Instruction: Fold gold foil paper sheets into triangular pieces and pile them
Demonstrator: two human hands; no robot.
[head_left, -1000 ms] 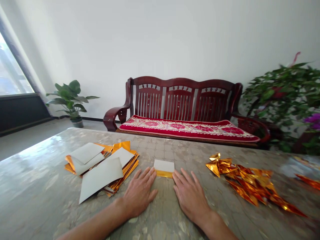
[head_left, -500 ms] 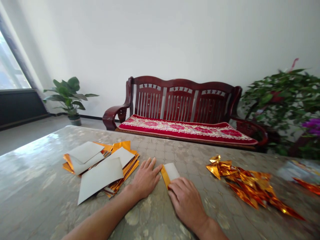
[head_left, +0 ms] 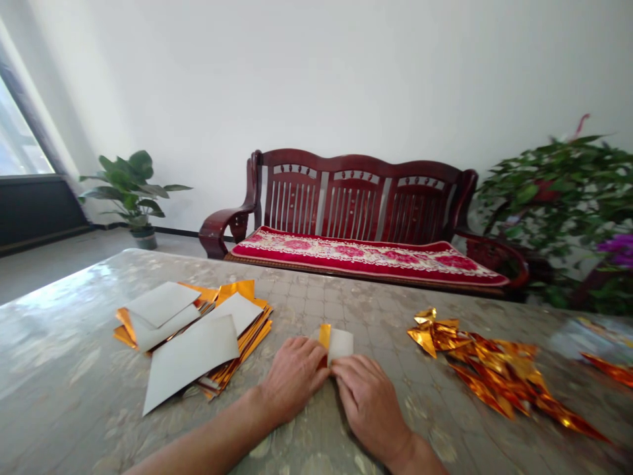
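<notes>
A small sheet of paper (head_left: 341, 342), white with a folded gold strip along its left side, lies on the table in front of me. My left hand (head_left: 295, 376) has its fingers together on the gold strip's near part. Close beside it, my right hand (head_left: 368, 396) presses the sheet's lower edge with its fingertips closed. Both hands hide the near end of the sheet. To the left is a loose pile of gold-and-white sheets (head_left: 195, 353), and to the right a heap of folded shiny gold pieces (head_left: 489, 363).
The patterned table (head_left: 277, 448) fills the foreground. A clear plastic bag (head_left: 588, 336) lies at the far right. Behind the table stands a dark red wooden bench (head_left: 353, 198) with a red floral cushion (head_left: 356, 254). Potted plants (head_left: 133, 188) flank it.
My left hand has drawn nearer and moved right, up to my right hand. The small sheet has turned more upright in view, its gold strip now partly under my left fingers.
</notes>
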